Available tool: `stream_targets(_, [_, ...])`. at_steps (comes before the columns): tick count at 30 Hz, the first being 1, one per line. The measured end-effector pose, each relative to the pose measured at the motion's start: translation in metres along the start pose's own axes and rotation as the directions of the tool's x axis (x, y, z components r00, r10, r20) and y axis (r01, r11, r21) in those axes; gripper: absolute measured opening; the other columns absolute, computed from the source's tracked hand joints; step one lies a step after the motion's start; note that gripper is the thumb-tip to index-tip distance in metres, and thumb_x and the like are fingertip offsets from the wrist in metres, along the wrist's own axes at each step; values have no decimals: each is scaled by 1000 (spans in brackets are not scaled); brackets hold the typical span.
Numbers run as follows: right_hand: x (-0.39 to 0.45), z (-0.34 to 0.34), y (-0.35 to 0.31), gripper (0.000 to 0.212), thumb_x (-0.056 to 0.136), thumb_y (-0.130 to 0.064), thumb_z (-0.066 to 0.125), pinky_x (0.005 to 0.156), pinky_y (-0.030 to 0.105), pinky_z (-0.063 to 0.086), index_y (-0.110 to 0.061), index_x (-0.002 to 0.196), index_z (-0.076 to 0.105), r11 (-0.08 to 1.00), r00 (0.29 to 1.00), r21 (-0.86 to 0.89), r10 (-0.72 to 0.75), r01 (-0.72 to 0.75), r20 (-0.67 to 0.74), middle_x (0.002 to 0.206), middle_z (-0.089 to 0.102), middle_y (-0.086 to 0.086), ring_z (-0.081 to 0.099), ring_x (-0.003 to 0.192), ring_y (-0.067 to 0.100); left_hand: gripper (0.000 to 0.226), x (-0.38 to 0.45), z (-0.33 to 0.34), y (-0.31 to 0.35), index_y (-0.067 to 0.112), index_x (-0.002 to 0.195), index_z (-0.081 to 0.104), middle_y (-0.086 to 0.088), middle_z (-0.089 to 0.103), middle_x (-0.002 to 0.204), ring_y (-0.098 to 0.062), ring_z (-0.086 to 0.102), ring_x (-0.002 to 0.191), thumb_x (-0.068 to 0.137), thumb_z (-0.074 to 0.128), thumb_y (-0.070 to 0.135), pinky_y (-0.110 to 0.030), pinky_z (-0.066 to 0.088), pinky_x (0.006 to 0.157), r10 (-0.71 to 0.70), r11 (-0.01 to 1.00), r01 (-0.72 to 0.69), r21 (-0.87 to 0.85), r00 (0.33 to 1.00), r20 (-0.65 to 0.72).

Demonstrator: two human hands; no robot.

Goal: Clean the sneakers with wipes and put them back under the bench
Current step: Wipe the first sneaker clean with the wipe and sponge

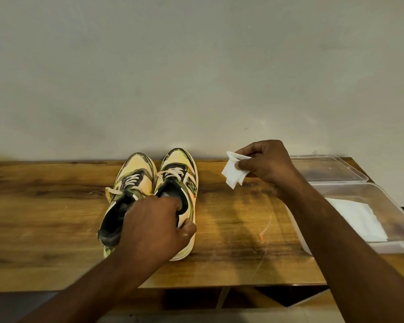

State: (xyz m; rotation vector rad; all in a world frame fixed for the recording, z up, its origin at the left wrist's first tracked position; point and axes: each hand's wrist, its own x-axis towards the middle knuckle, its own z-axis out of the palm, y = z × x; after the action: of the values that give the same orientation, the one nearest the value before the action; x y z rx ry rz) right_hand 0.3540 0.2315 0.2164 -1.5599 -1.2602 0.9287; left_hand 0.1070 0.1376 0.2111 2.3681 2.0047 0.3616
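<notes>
Gripping the collar of the right-hand sneaker, the left hand has its fingers hooked inside the opening and its thumb against the outer heel wall. The right hand pinches a crumpled white wipe between thumb and fingers and holds it above the bench top, not touching either shoe.

Key relation: the gripped sneaker lies at 9 o'clock from the wipe, near but apart from it. The long axis of the sneaker runs from 6 o'clock (heel, toward the person) to 12 o'clock (toe, at the wall). Its outer side faces 3 o'clock, directly toward the wipe hand. The left hand is already on the shoe; the right hand is the nearer free hand for wiping. The judged next move is a short travel of the wipe toward 9 o'clock onto that side or the toe.

The left-hand sneaker stands just beside its partner, parallel to it and touching at the forefoot.

Surface: a wooden bench with pronounced grain and a glossy finish. At 3 o'clock sits a clear plastic container holding a stack of folded wipes; its clear lid lies behind it toward 1 o'clock.

Room: a plain pale wall rises directly behind the bench. Dark open space shows under the front edge at 6 o'clock.
</notes>
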Motion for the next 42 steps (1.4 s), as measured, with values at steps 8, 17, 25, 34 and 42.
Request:
stream_targets(8, [-12, 10, 0, 22, 75, -4, 83, 81, 46, 64, -20, 90, 81, 985, 990, -106, -139, 135, -23, 92, 78, -4, 75, 87, 14, 42, 17, 7, 23, 26, 78, 43, 10, 35, 65, -9, 30, 55, 102, 47, 61, -28, 24, 56, -13, 998, 10, 69, 999, 51])
stream_targets(17, [-31, -9, 8, 24, 80, -11, 78, 79, 13, 52, -20, 103, 80, 832, 852, -427, -475, 353, -222, 94, 76, -12, 69, 84, 4, 19, 23, 40, 15, 27, 83, 74, 14, 73, 76, -5, 69, 73, 93, 71, 43, -31, 55, 65, 116, 700, -150, -698, 989, -96])
stream_targets(25, [-51, -14, 23, 30, 77, -1, 82, 78, 7, 49, -18, 102, 79, 768, 814, -432, -568, 473, -119, 99, 73, -8, 67, 87, 3, 24, 12, 50, 0, 14, 123, 74, 4, 80, 114, -15, 75, 110, 100, 68, 15, -45, 59, 99, -56, 307, 150, -940, 989, 139])
stream_targets(34, [-52, 23, 15, 28, 77, -3, 83, 72, 31, 57, -16, 102, 81, 696, 766, -419, -643, 584, -2, 95, 74, -3, 67, 81, 13, 74, 5, 36, -5, 30, 136, 60, 15, 75, 124, -3, 70, 114, 71, 95, 24, -34, 59, 101, -20, 404, 255, -879, 963, 270])
stream_targets(42, [-54, 32, 14, 30, 81, -9, 82, 74, 17, 56, -24, 107, 81, 741, 795, -345, -607, 576, 24, 98, 75, -13, 67, 90, 0, 89, 12, 45, -12, 33, 144, 55, 14, 71, 132, -8, 67, 123, 67, 99, 23, -43, 55, 107, 44, 356, 233, -905, 963, 266])
